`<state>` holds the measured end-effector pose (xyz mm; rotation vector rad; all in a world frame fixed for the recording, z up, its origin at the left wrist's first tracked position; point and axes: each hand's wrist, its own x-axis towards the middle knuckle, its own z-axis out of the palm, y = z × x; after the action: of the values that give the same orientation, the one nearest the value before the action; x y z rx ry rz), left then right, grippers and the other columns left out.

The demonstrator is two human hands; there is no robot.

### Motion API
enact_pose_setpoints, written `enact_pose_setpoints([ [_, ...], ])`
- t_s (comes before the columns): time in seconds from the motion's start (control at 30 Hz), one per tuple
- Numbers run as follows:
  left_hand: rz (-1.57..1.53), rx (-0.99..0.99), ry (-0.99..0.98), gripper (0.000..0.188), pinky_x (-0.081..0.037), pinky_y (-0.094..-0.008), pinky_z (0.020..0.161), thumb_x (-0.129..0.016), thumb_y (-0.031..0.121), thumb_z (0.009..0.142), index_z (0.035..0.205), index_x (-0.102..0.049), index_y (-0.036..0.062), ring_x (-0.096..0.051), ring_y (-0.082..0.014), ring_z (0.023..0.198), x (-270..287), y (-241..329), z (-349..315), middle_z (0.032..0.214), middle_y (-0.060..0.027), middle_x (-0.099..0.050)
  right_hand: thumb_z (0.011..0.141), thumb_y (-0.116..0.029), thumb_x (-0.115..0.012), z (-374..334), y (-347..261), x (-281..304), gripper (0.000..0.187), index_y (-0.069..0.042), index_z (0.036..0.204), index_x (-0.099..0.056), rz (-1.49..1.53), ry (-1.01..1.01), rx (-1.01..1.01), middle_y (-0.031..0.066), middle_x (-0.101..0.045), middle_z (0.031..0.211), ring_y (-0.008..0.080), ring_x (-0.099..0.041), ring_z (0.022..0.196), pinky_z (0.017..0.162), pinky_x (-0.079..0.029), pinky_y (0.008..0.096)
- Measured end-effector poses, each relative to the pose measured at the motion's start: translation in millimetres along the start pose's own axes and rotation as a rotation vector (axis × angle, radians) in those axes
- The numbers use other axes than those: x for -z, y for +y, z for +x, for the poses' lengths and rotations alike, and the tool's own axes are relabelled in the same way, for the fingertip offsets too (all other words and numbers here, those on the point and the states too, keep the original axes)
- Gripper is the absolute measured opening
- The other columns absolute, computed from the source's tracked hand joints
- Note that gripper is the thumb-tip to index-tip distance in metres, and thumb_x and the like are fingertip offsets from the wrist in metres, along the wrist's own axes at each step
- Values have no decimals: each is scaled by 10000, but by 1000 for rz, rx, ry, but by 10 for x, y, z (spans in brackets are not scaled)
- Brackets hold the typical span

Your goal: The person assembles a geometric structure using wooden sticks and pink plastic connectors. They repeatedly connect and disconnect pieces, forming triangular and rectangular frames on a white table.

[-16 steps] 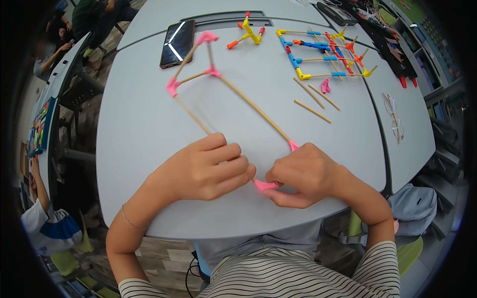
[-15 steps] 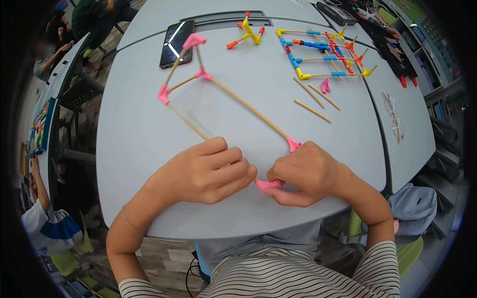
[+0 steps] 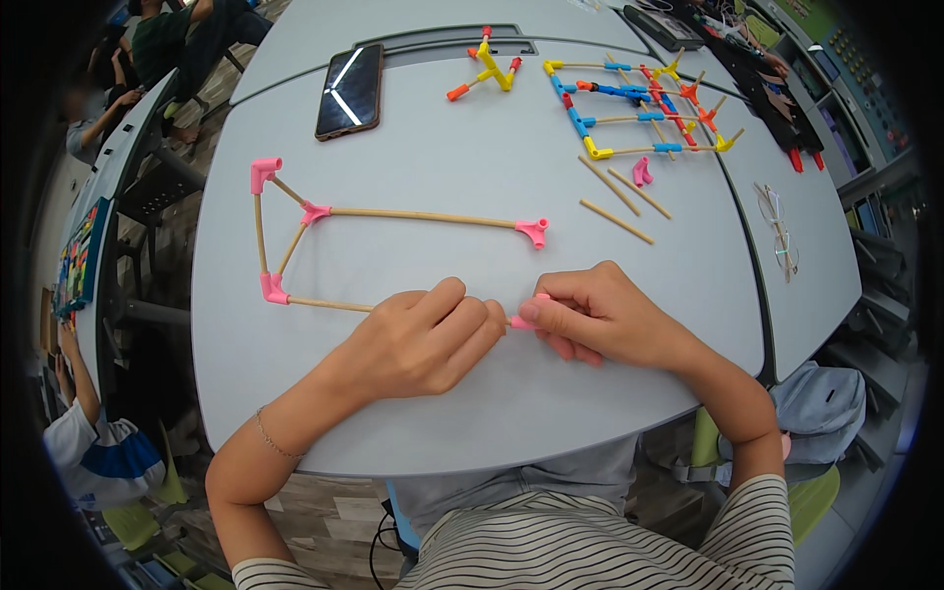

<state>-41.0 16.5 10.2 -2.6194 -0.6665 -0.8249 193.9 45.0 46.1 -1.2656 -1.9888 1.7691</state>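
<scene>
My left hand (image 3: 433,337) is closed around the near wooden stick (image 3: 329,304) of a frame made of sticks and pink connectors. At that stick's right end, my right hand (image 3: 600,317) pinches a pink connector (image 3: 523,322), partly hidden by the fingers. The frame's left end is a triangle of short sticks joined by a pink corner connector (image 3: 274,288), a pink three-way connector (image 3: 314,212) and an upper pink connector (image 3: 264,174). A long stick (image 3: 418,216) runs right from the three-way piece to another pink connector (image 3: 532,233), which neither hand touches.
Loose sticks (image 3: 617,221) and a pink connector (image 3: 642,172) lie right of centre. Behind them stands a multicoloured stick structure (image 3: 597,152). A small yellow-and-red piece (image 3: 492,72), a phone (image 3: 350,90) and glasses (image 3: 777,221) are also on the tables. Other people sit at the left.
The pink frame has swung counterclockwise and come down, its triangle end shifting left and its long stick now nearly level. My right hand has risen slightly with the connector.
</scene>
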Motion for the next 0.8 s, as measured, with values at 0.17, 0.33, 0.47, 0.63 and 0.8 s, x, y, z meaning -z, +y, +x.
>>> enact_pose_setpoints([
  [0.17,-74,91,0,179,-304,-272,403,-759,63,747,867,-639,8,-437,-128,577,-31,-5,-4,669,-6,-431,915,-216,-711,37,200,-86,218,-22,891,-615,-183,181,372,40,-632,656,103,-559,531,495,-421,258],
  [0.33,-104,120,-1,189,-303,-285,406,-754,60,738,884,-641,18,-433,-142,569,-59,21,-18,661,-9,-415,893,-171,-732,17,121,-38,191,-35,942,-606,-336,145,503,36,-640,685,102,-572,556,516,-431,249],
  [0.47,-93,133,-20,192,-299,-286,405,-755,63,735,888,-648,19,-424,-138,568,-36,-13,-22,661,-5,-418,931,-166,-695,7,82,40,164,-29,946,-605,55,-36,156,24,-641,680,88,-597,584,534,-447,238],
  [0.63,-82,89,2,198,-287,-275,405,-760,74,733,893,-656,17,-420,-128,573,-48,-2,-27,664,5,-424,942,-111,-682,48,178,-37,122,-21,957,-601,197,38,308,22,-668,794,73,-628,697,592,-483,241],
  [0.8,12,66,-34,122,-367,-216,429,-712,35,730,829,-642,48,-492,-97,641,8,2,-12,727,7,-491,916,-57,-696,69,189,-26,118,-25,938,-585,317,-17,335,18,-649,937,67,-607,780,658,-495,238],
])
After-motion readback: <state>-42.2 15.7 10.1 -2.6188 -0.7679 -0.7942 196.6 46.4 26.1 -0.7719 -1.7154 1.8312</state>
